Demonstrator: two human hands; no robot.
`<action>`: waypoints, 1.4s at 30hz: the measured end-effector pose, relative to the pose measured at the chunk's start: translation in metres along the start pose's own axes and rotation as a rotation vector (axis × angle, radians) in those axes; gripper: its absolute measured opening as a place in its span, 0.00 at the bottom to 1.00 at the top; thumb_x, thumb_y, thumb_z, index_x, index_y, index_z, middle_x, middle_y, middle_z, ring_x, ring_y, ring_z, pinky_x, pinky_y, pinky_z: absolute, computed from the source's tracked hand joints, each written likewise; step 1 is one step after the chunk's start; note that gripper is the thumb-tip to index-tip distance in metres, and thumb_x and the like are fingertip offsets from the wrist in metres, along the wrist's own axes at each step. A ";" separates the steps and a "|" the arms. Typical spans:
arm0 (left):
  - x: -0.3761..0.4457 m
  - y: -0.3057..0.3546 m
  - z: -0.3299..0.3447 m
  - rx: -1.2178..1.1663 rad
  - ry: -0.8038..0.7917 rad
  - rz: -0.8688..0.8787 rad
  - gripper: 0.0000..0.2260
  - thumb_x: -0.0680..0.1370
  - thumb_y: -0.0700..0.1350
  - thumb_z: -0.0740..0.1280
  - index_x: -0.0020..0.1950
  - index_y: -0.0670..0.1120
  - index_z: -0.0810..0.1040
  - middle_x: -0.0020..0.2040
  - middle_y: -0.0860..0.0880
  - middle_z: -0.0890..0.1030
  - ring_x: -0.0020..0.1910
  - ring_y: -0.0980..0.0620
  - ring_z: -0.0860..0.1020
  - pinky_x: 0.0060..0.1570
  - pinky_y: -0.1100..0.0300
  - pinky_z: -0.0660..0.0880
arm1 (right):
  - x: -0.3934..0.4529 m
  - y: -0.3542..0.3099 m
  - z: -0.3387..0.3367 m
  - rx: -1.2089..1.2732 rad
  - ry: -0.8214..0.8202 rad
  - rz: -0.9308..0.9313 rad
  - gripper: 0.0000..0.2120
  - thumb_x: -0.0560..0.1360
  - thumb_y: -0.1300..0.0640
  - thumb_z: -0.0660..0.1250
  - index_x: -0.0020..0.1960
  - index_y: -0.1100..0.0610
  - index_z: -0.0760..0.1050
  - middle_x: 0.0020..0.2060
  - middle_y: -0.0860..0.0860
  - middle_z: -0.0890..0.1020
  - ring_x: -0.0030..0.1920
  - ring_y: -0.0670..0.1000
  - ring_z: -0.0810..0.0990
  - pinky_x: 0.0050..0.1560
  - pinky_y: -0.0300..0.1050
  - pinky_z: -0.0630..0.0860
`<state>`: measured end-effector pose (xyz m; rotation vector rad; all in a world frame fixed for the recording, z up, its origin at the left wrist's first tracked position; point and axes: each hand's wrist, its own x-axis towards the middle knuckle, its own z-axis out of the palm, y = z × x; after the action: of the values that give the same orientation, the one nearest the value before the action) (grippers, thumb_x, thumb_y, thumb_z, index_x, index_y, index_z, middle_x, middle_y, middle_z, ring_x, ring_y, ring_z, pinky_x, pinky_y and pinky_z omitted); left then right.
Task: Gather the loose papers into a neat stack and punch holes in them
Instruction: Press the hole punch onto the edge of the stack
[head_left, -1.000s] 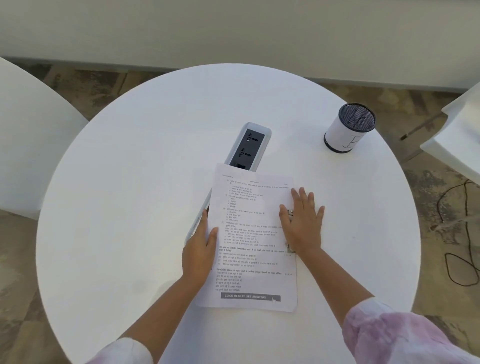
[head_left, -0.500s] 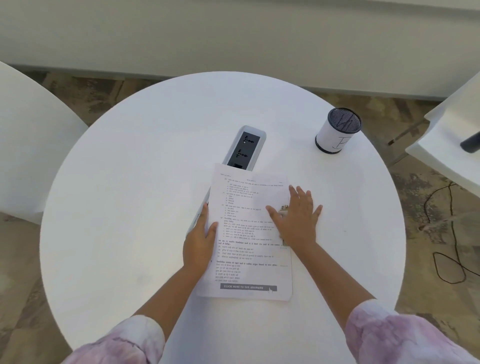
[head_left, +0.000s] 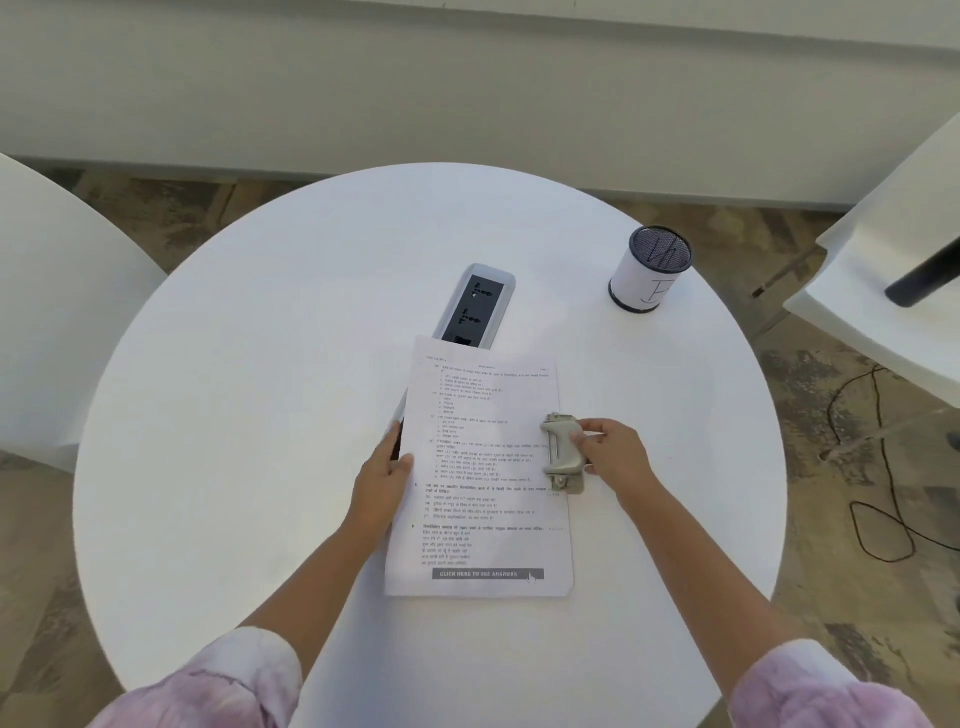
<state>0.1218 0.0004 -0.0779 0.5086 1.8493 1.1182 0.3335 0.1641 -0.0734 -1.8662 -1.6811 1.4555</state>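
The stack of papers (head_left: 480, 467) lies squared up at the middle of the round white surface (head_left: 260, 364), its top edge overlapping the lower end of the power socket panel (head_left: 475, 306) set into that surface. On the stack's right edge, about midway down, sits the metal hole punch (head_left: 562, 452), its mouth over the paper margin. The right hand (head_left: 613, 454) is on the punch from the right side, its grip curled with fingertips pinching the lever's outer end. The left hand (head_left: 384, 475) lies against the stack's left edge, thumb on the top sheet, its grip loosely pressed on the papers to steady them.

Gathering looks done; the punching step is in hand. Whether holes are already cut cannot be told. The next move likely calls for a firm downward press on the lever while the left hand keeps the sheets from sliding.

A mesh pen holder (head_left: 652, 270) stands well apart, upper right.
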 end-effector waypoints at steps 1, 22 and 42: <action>0.001 -0.001 -0.002 0.002 -0.016 0.005 0.22 0.79 0.38 0.56 0.71 0.53 0.63 0.60 0.57 0.74 0.53 0.59 0.75 0.63 0.55 0.67 | 0.001 -0.001 -0.002 0.011 -0.022 -0.002 0.11 0.73 0.56 0.68 0.54 0.59 0.77 0.36 0.51 0.79 0.42 0.54 0.79 0.53 0.55 0.79; 0.001 0.014 -0.018 -0.294 0.059 0.052 0.19 0.80 0.39 0.57 0.66 0.57 0.71 0.59 0.47 0.79 0.53 0.44 0.79 0.58 0.46 0.74 | 0.032 0.004 -0.104 0.546 0.100 0.062 0.16 0.78 0.61 0.61 0.63 0.66 0.71 0.48 0.57 0.78 0.39 0.47 0.77 0.28 0.31 0.77; 0.003 -0.008 -0.034 -0.276 0.094 0.021 0.18 0.80 0.40 0.58 0.67 0.57 0.71 0.59 0.48 0.80 0.54 0.44 0.79 0.59 0.45 0.72 | 0.091 0.026 -0.119 0.286 0.273 0.053 0.13 0.75 0.60 0.65 0.58 0.63 0.76 0.47 0.57 0.78 0.37 0.50 0.77 0.27 0.32 0.77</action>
<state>0.0916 -0.0183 -0.0796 0.3212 1.7348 1.4058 0.4268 0.2839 -0.0808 -1.8615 -1.2377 1.3087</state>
